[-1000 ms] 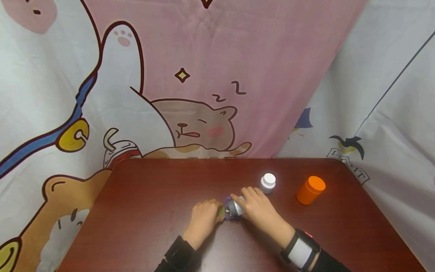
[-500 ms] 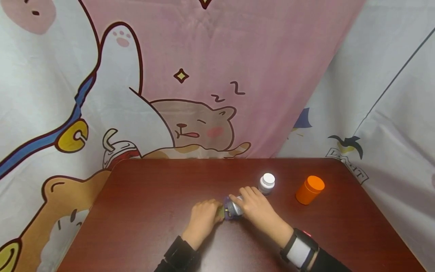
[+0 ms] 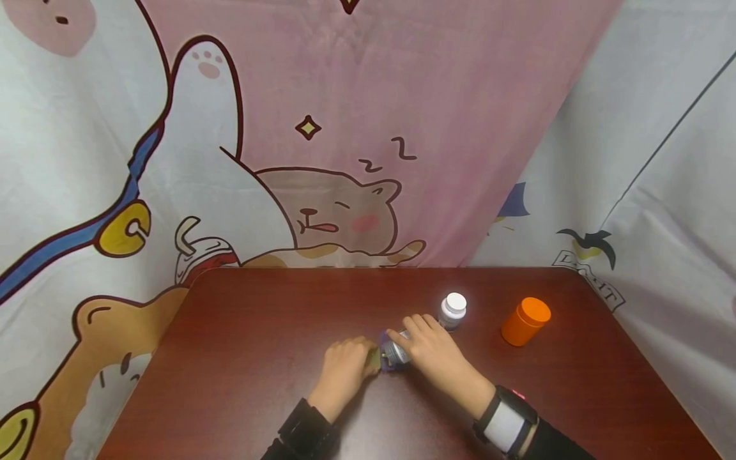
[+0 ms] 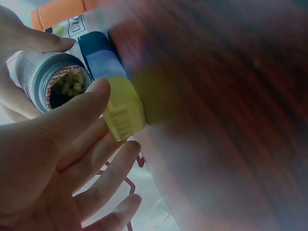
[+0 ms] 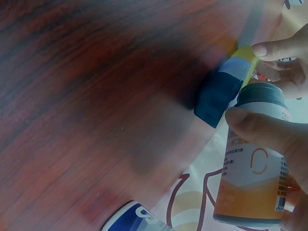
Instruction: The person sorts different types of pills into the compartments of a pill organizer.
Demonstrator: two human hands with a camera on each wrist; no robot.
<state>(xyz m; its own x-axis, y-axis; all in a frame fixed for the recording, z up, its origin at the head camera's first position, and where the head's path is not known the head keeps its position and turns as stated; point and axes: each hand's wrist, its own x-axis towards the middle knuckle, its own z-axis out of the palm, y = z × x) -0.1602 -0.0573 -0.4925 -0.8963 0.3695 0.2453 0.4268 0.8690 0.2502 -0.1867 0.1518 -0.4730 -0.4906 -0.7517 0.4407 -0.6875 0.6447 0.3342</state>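
Right hand (image 3: 424,348) edged leftward gripping bottle (image 5: 250,180), left hand (image 3: 343,370) pinching box (image 4: 109,67); only left-wrist view shows bottled pills (image 4: 75,87).

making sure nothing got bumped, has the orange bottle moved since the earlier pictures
No: in the head view the orange bottle shows no visible shift in any direction, judged against the right rear corner of the table.

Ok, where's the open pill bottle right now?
In the head view, the open pill bottle is low and just right of centre, gripped by the right hand, mouth facing the left hand, close by the multicoloured case.
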